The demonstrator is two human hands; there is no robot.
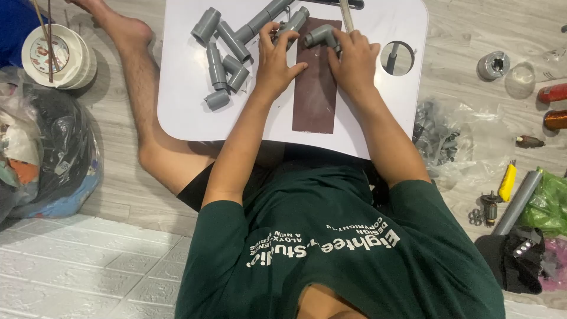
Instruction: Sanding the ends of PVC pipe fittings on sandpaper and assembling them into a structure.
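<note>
— What have your fingers got hold of?

— My right hand (pixel 354 62) is curled around a grey pipe elbow (pixel 321 36), fingers closed on it, pressing it toward the far end of the brown sandpaper sheet (pixel 317 77). My left hand (pixel 276 64) has its fingertips bent around a straight grey pipe piece (pixel 293 22) just left of the elbow, with the thumb stretched out flat on the sandpaper.

— How are your arms set?

— Both forearms reach away from my body across the white lap table (pixel 189 112), wrists low, the two hands close together near the far middle of it.

— What lies about them?

— To the left of my left hand, a cluster of loose grey pipe fittings (pixel 221 65) sits on the table, some touching each other. A round hole (pixel 397 58) is cut in the table's right side.

— Any containers?

— On the floor to the right, a clear plastic bag (pixel 440 139) holds more grey fittings. Far left, a white tub (pixel 58 56) has thin sticks standing in it. A yellow utility knife (pixel 507 182) lies well to the right, beside a long grey pipe (pixel 518 202).
</note>
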